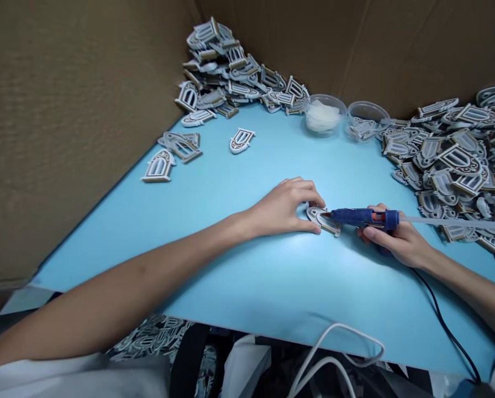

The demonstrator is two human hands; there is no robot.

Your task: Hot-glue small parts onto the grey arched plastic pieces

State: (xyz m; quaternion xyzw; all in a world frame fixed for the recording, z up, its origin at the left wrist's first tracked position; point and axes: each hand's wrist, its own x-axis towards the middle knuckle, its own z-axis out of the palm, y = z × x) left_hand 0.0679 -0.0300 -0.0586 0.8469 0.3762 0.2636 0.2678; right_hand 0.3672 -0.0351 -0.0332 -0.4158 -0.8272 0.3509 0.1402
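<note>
My right hand (394,237) is closed around a blue hot glue gun (357,217), with a long clear glue stick (454,222) sticking out of its back end. Its nozzle points left and meets or hovers just over a small white arched window piece (329,223) with brown trim. My left hand (293,207) grips that piece at its left end between thumb and fingers, low on the blue tabletop (272,271). Whether glue is on the piece cannot be made out.
Similar pieces are heaped at the back left (231,72) and on the right (458,160). A tub of white pieces (322,116) and another clear tub (367,121) stand at the back. Cardboard walls (85,110) rise behind and left. A black cord (442,315) trails from the gun.
</note>
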